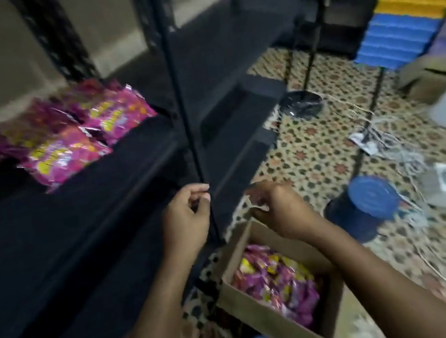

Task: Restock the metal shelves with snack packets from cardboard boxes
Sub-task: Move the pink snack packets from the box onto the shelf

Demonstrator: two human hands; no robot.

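Two hands hovering over the open cardboard box, both loosely curled and holding nothing I can make out.

Left hand and right hand are hanging just above the box's far rim (blur is hiding the fingertips). Pink snack packets are filling the box; more packets are lying on the metal shelf up-left of it. A hasty grab is risking crushed packets or spills.

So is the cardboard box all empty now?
No, the cardboard box on the floor still has plenty of pink and yellow snack packets heaped inside it.
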